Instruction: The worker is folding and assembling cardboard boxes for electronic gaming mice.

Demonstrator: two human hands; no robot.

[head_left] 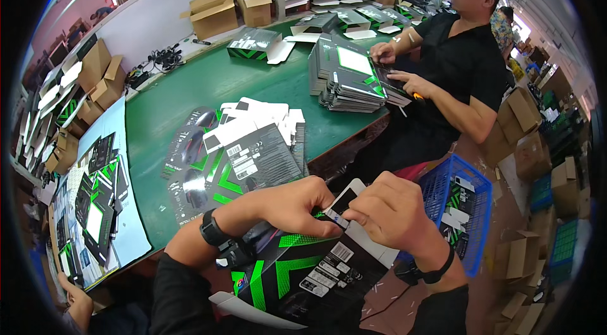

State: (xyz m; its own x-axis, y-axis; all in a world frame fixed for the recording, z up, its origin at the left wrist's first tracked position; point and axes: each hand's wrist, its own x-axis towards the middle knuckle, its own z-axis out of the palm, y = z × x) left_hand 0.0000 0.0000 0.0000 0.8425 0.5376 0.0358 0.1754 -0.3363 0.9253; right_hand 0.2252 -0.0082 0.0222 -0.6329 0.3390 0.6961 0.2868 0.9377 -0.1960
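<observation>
A black and green box (297, 275) sat low in the near middle of the scene, tilted in the person's lap just below the near edge of the green table (190, 91), with its white flap (346, 199) raised between both hands. The left hand (297, 205) was closed over the top of the box, its fingers curled and pinching the near edge of the flap, a black watch (213, 232) on its wrist. The right hand (389, 212) was closed too, its fingertips gripping the flap from the right side, with a black band (436, 272) around its wrist. Just beyond the hands, a loose stack of flat cartons (243, 152) lay fanned out on the table, some showing white undersides. To the right, near the person's right arm, stood a blue basket (471, 227) with more black and green packs inside. Farther off on the right, another person in a black shirt (465, 66) sat at the table with both hands resting on a tall pile of flat cartons (348, 76). At the far side of the table stood open brown boxes (215, 12), and a folded pack (253, 44) lay near them. On the far left, more flat packs (95, 208) lay spread on a pale sheet.
</observation>
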